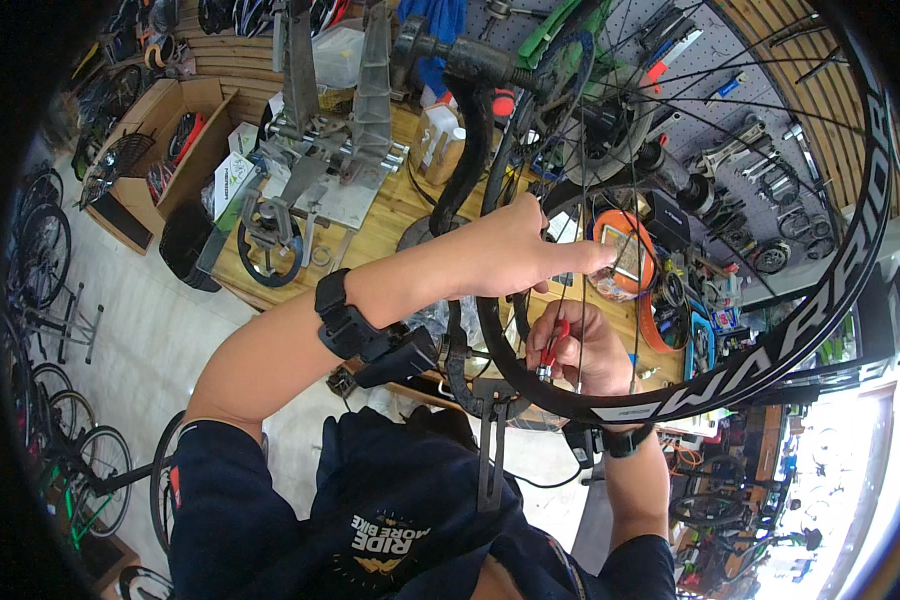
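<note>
A black bicycle wheel rim with thin dark spokes stands in front of me, in a black metal truing stand. My left hand reaches across in front of the wheel. One digit stretches out to the right over the spokes; the other fingers are bent and partly hidden, and I see nothing held in them. Lower down, just inside the rim, my right hand has its fingers closed on a small red spoke wrench. The wrench is close to the spoke ends at the rim.
Behind the wheel is a wooden workbench with a round orange dish and a white bottle. Tools hang on a grey pegboard. A metal fixture and a cardboard box are at the left. Several bicycles stand along the far left.
</note>
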Available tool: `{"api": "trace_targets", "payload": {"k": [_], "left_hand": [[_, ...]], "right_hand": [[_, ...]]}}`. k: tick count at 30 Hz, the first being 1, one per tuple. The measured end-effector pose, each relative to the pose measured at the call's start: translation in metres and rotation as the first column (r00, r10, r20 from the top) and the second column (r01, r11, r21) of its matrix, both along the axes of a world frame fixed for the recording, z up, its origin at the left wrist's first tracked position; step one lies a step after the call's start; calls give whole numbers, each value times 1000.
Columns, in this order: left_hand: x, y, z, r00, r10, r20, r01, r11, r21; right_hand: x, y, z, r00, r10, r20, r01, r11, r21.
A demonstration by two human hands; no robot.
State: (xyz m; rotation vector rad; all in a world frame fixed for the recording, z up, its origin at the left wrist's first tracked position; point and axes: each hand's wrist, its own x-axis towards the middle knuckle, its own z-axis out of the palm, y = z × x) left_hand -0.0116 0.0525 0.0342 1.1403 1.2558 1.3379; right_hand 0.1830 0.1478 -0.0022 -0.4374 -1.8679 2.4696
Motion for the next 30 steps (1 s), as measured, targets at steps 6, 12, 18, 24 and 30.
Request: {"api": "trace_targets", "payload": {"k": [6,12,18,24,30], "left_hand": [[-4,7,-24,967,118,-228,-132,990,-48],[-3,13,-34,967,185,-174,-184,983,19],[-6,11,-33,990,95,-103,-94,995,12],[-10,16,-44,981,115,-160,-111,993,30],[-5,7,-20,997,44,-62,-43,999,23]], "right_hand": [[-7,-26,18,968,-249,41,200,854,480],[-11,9,1,979,17,202,-99,909,404],[-14,-5,-2,996,-92,11,84,946,312],[-29,-19,-10,972,-224,-64,186,579,794],[-6,15,3,974,201,107,-185,972,-141]]}}
